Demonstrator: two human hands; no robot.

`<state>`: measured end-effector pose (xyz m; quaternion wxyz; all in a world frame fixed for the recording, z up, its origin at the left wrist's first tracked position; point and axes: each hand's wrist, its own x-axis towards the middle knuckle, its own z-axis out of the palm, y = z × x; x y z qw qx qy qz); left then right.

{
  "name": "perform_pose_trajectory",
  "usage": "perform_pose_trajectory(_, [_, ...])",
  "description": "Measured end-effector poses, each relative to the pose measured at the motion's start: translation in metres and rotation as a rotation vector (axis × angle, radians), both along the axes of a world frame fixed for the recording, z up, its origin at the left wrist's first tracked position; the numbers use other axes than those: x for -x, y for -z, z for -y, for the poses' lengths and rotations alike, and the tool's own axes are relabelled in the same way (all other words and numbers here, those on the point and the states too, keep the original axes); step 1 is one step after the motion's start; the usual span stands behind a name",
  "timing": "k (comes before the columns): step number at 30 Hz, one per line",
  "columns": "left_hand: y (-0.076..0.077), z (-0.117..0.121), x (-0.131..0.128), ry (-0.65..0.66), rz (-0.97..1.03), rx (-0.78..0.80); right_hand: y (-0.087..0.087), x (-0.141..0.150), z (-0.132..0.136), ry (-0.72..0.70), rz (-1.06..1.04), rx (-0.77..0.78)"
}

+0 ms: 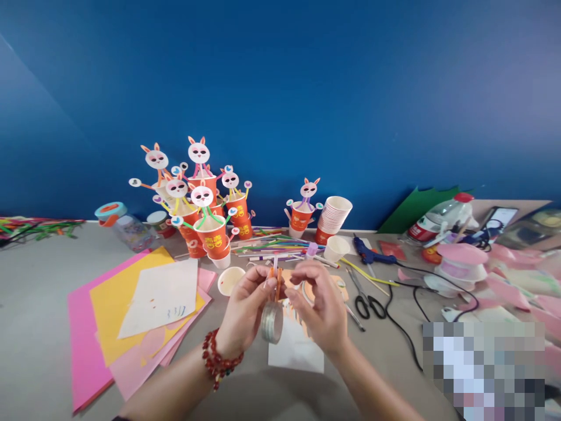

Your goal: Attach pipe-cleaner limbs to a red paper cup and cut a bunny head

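In front of me, my left hand (249, 301) pinches thin orange strips (279, 282) upright between thumb and fingers. A pale purple piece sticks up beside them. Under the fingertips hangs a roll of clear tape (272, 323); whether the left hand also grips it I cannot make out. My right hand (322, 304) is just right of the strips, its thumb and fingers curved and apart. Beneath the hands lies a white sheet (295, 351), with an orange cut-out sheet partly hidden by the right hand.
Red paper cups with rabbit figures (210, 234) stand at the back, near a cup stack (333, 216). Scissors (368, 301), a blue glue gun (372, 254) and its black cord lie right. Coloured paper (83, 327) lies left. A bottle (440, 219) stands back right.
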<state>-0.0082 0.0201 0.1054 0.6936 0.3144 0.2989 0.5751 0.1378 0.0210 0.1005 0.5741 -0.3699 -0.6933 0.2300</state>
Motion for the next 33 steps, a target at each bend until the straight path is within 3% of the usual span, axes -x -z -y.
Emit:
perform_pose_trajectory(3, [0.002,-0.001,0.001,-0.004,-0.011,-0.039,0.009,0.002,0.014,0.026,0.147,-0.211])
perform_pose_trajectory(6, [0.004,-0.002,0.002,-0.021,-0.052,-0.039,0.016,0.007,0.023,0.05,0.322,-0.268])
perform_pose_trajectory(11, [0.007,-0.004,0.002,-0.041,-0.095,-0.048,0.017,0.016,0.027,0.124,0.391,-0.214])
perform_pose_trajectory(20, [0.016,-0.016,0.007,-0.125,-0.09,-0.149,0.003,0.011,0.034,0.044,0.316,0.043])
perform_pose_trajectory(26, [0.02,-0.022,0.009,-0.167,-0.226,-0.181,-0.018,-0.011,0.032,0.081,0.433,0.024])
perform_pose_trajectory(29, [0.018,-0.022,0.008,-0.154,-0.235,-0.177,-0.026,-0.019,0.028,0.073,0.507,0.071])
perform_pose_trajectory(33, [0.016,-0.019,0.007,-0.121,-0.198,-0.127,-0.035,-0.022,0.023,0.105,0.6,0.014])
